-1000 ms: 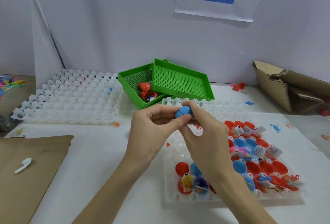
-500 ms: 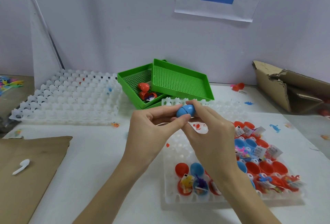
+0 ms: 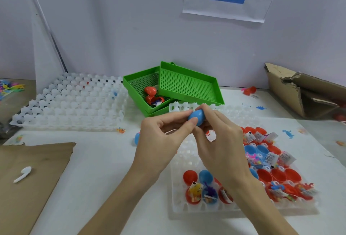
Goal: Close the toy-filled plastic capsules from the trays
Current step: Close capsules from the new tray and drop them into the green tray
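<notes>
White surface (image 3: 97,169) against a pale wall, both hands raised over it with a blue capsule (image 3: 196,116) pinched between them.

The left hand (image 3: 162,137) grips the capsule's near side with thumb and fingertips, and the right hand (image 3: 221,141) curls its fingers round the far side, hiding part of it; the capsule sits above the far end of the clear tray (image 3: 179,206). Below the right forearm that tray holds open red and blue capsule halves (image 3: 279,175) with toys and paper tags, some hidden by the arm. Just beyond the hands are two stacked green mesh trays (image 3: 187,83), the lower holding a red capsule (image 3: 150,90). A stack of clear trays (image 3: 71,103) lies to the left, brown cardboard (image 3: 28,178) with a small white piece (image 3: 22,174) at near left, and a torn carton (image 3: 299,92) at far right.
</notes>
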